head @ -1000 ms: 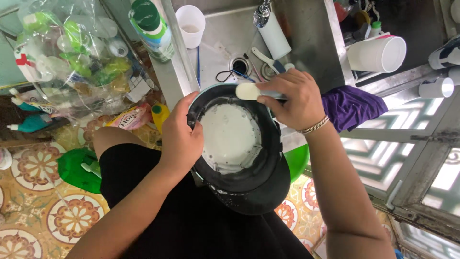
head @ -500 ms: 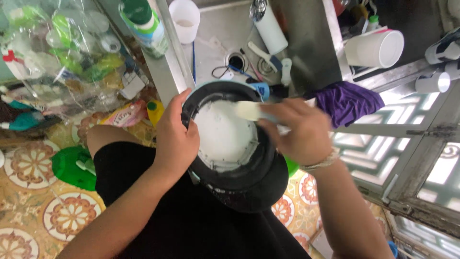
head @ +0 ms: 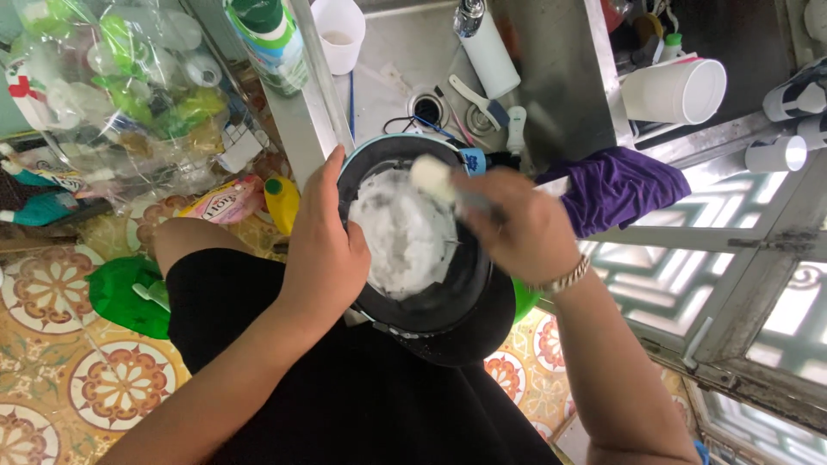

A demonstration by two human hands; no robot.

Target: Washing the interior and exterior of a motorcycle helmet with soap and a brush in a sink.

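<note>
My left hand [head: 323,258] grips the left rim of a black helmet [head: 448,331] held upside down at the edge of a steel sink; its inside [head: 398,237] is white with foam. My right hand [head: 521,228], blurred and wearing a metal bracelet, holds a brush with a pale head [head: 431,176] over the foamy lining, near the far rim of the helmet. The brush handle is mostly hidden in my fingers.
The steel sink [head: 405,60] holds a white cup [head: 338,33], a white bottle [head: 487,52] and small brushes near the drain. A purple cloth [head: 616,189] hangs on its right edge. A white foam cup [head: 676,90] stands further right. Plastic bags [head: 103,95] and a green dipper [head: 129,297] lie left.
My right hand has swept the brush down and left, from the helmet's far rim into the foamy lining. The left hand keeps its grip on the rim.
</note>
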